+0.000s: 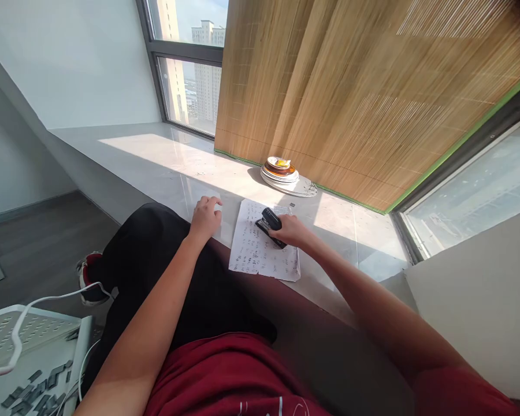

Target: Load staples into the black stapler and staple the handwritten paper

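Note:
My right hand point(289, 230) grips a black stapler point(270, 218), its jaws spread apart, over handwritten sheets of paper point(247, 254). The stapler's rear end is partly covered by my fingers. The papers lie on the pale, glossy window ledge point(186, 196), with a ragged lower edge. To the left of the sheets, my left hand point(205, 219) rests at the ledge's front edge with loosely bent fingers and nothing in it. A small dark piece point(292, 204) lies just beyond the papers.
A stack of plates point(281, 176) stands at the back of the ledge against a bamboo blind point(312, 104). My bent leg point(151, 254) presses near the ledge front. A white perforated rack point(34, 335) with grey pieces and a white cable point(17, 341) is at lower left.

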Demonstrator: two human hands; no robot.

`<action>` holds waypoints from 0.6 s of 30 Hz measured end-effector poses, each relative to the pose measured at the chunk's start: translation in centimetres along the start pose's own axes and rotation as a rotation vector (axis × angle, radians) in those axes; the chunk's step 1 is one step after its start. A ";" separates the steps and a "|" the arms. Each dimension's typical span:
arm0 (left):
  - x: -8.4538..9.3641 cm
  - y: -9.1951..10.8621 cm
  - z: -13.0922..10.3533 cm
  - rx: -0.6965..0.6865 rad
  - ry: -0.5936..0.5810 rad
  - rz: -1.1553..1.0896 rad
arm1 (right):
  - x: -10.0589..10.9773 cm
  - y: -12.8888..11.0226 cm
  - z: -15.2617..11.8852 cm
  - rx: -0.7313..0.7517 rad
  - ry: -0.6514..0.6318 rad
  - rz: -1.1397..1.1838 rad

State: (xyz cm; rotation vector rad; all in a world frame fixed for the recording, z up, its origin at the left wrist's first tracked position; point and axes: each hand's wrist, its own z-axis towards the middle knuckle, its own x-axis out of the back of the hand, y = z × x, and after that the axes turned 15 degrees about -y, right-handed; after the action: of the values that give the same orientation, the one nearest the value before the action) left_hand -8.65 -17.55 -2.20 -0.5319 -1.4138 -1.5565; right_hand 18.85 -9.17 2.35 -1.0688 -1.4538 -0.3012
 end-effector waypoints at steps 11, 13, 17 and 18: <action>-0.2 -0.1 -0.2 0.020 -0.026 -0.004 | 8.8 8.4 -2.4 -0.065 -0.491 0.267; -0.2 -0.1 -0.2 0.024 -0.015 -0.029 | 7.0 9.4 0.0 -0.117 -0.075 0.081; -0.4 -0.1 -0.2 0.023 -0.010 -0.065 | 2.2 10.0 5.3 -0.023 0.092 -0.256; -0.5 -0.1 -0.2 0.019 -0.005 -0.069 | 1.4 9.8 6.4 -0.020 0.061 -0.270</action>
State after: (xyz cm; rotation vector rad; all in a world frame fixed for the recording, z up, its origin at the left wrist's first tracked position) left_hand -8.47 -17.53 -2.71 -0.4806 -1.4627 -1.5956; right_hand 22.19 1.35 -1.72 -0.8713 -1.5432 -0.5366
